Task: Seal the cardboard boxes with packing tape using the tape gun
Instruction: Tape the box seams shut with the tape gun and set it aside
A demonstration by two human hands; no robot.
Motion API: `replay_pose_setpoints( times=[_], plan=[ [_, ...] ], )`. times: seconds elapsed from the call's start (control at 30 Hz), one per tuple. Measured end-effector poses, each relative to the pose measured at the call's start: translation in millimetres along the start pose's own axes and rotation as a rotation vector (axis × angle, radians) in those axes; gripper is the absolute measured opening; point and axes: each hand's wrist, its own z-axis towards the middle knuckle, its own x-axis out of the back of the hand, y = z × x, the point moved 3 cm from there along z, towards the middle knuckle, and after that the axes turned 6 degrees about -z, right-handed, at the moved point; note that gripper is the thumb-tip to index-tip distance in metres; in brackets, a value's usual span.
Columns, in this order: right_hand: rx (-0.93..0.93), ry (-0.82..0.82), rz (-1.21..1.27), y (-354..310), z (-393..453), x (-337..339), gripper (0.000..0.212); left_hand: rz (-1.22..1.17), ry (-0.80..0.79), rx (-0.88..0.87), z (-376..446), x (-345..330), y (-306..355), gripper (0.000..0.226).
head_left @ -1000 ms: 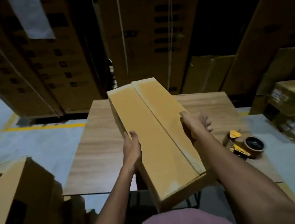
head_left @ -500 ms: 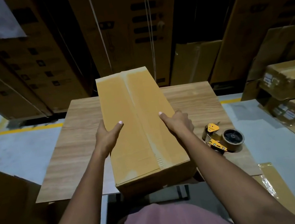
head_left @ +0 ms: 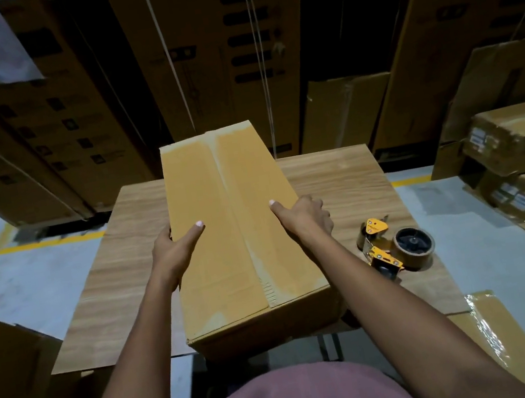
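Observation:
A long tan cardboard box [head_left: 218, 234] lies lengthwise on the wooden table [head_left: 337, 179], its near end past the table's front edge. A strip of tape runs along its centre seam. My left hand [head_left: 176, 251] grips the box's left side, thumb on top. My right hand [head_left: 306, 217] grips the right side, thumb on top as well. The yellow and black tape gun [head_left: 395, 244] with a brown tape roll lies on the table to the right of the box, apart from my right hand.
Tall stacks of printed cartons [head_left: 208, 51] stand behind the table. Smaller labelled boxes [head_left: 521, 134] are piled at the right on the floor. An open carton [head_left: 0, 364] stands at the lower left, and a taped flat cardboard [head_left: 505, 332] lies at the lower right.
The box was turned from a slant to straight along the table and set down flat. Both hands shifted from its edges to its sides with thumbs on top.

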Motion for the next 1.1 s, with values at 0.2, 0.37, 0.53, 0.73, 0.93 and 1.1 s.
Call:
replay_pose_setpoints(
  times=[0.2, 0.37, 0.53, 0.73, 0.93, 1.1],
  plan=[
    [0.032, 0.026, -0.052, 5, -4, 1, 0.083, -0.043, 0.039, 0.029, -3, -3, -8, 0.062],
    [0.020, 0.002, -0.061, 13, -1, 8, 0.084, -0.029, 0.060, 0.044, -16, -8, -11, 0.076],
    [0.012, -0.061, -0.088, 13, -7, 6, 0.084, -0.016, 0.065, 0.040, -31, -2, -14, 0.064],
    [-0.005, -0.058, -0.079, 9, -20, 3, 0.084, 0.054, 0.091, 0.055, -31, 6, -6, 0.064],
    [-0.012, -0.004, -0.119, 7, -25, 5, 0.082, 0.182, 0.075, 0.078, -29, 2, 6, 0.078],
    [-0.064, 0.071, -0.193, -3, -36, -8, 0.079, 0.256, 0.044, 0.064, -21, 14, 5, 0.076]
  ],
)
